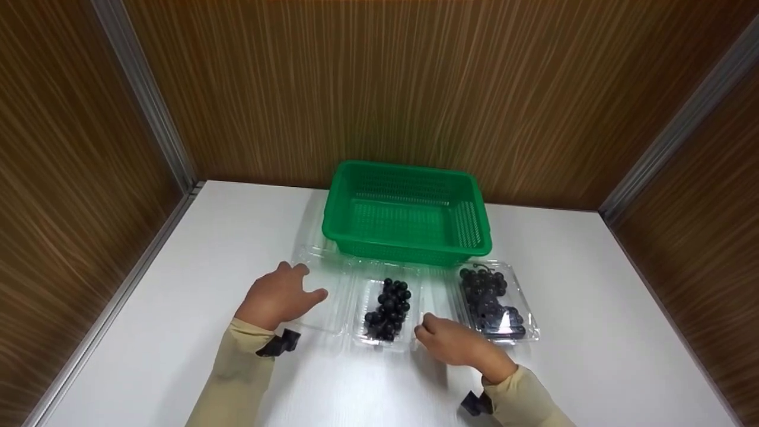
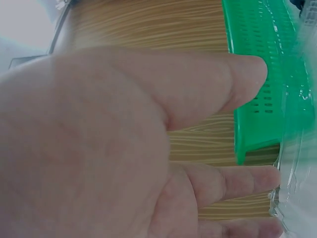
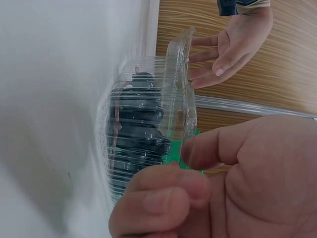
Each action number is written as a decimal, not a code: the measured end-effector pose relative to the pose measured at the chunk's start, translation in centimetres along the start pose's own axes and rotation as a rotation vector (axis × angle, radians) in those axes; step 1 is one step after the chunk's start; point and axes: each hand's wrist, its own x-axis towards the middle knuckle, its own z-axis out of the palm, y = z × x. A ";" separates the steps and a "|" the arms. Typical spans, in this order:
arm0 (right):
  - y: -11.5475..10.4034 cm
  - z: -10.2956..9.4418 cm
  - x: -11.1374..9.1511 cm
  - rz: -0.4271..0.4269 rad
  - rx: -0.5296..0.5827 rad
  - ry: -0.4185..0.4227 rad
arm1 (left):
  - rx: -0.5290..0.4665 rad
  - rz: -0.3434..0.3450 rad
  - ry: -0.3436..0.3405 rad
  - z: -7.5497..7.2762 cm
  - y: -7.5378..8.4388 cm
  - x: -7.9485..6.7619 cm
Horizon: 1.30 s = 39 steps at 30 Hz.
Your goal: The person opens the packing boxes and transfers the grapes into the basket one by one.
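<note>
A clear plastic clamshell box (image 1: 367, 295) lies opened flat on the white table, with a bunch of dark grapes (image 1: 391, 305) in its base. My left hand (image 1: 276, 298) is over its lid (image 1: 332, 314), thumb spread from the fingers; in the left wrist view the straight fingertips (image 2: 262, 178) meet the lid's edge. At the base's right side my right hand (image 1: 453, 343) pinches the rim between thumb and curled fingers, as the right wrist view shows. The grapes (image 3: 141, 116) show through the ribbed wall there.
A second clear clamshell box (image 1: 520, 290), closed over dark grapes, lies just right of my right hand. Behind both boxes stands a green plastic basket (image 1: 409, 252). Wood-grain panels (image 1: 415, 83) enclose the table (image 1: 593, 332) at the back and sides.
</note>
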 end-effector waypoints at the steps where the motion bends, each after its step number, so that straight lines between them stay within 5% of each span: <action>1: 0.0 0.0 0.0 -0.002 -0.001 0.002 | -0.001 -0.004 -0.003 0.1 -0.1 0.1; 11: 0.1 -0.2 0.0 0.009 0.016 -0.005 | 0.021 0.019 0.047 0.2 -0.1 0.6; 39: 0.0 -0.3 -0.4 0.019 0.098 0.010 | 0.018 0.010 -0.031 0.8 -0.3 0.3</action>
